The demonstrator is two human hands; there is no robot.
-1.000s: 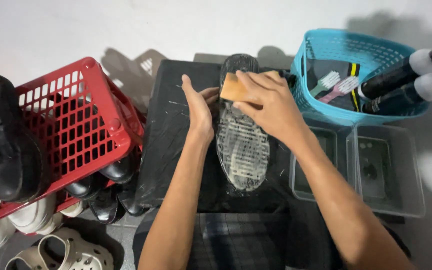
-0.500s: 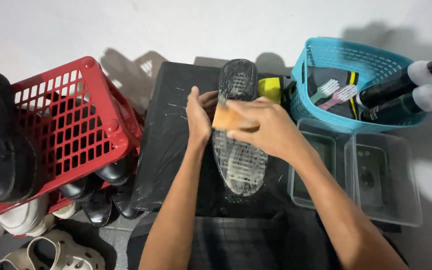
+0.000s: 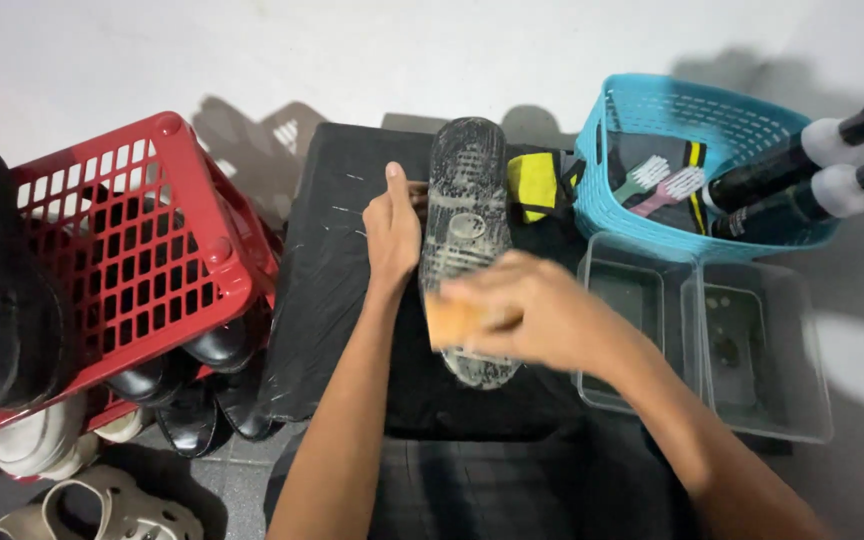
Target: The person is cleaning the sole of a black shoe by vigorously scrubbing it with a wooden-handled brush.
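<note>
A shoe (image 3: 465, 215) lies sole up on a black mat (image 3: 327, 290), its grey tread wet and soapy. My left hand (image 3: 393, 230) grips the shoe's left edge and steadies it. My right hand (image 3: 527, 310), blurred with motion, holds an orange sponge (image 3: 452, 320) pressed on the near end of the sole.
A red crate (image 3: 142, 240) with dark shoes stands at left, more shoes below it. A blue basket (image 3: 692, 160) at right holds brushes and two bottles (image 3: 802, 160). Two clear plastic tubs (image 3: 702, 340) sit beside my right arm. A yellow cloth (image 3: 532, 185) lies by the shoe.
My right hand has dragged the sponge down the sole from the far end to the near end. The left hand has kept its hold on the shoe.
</note>
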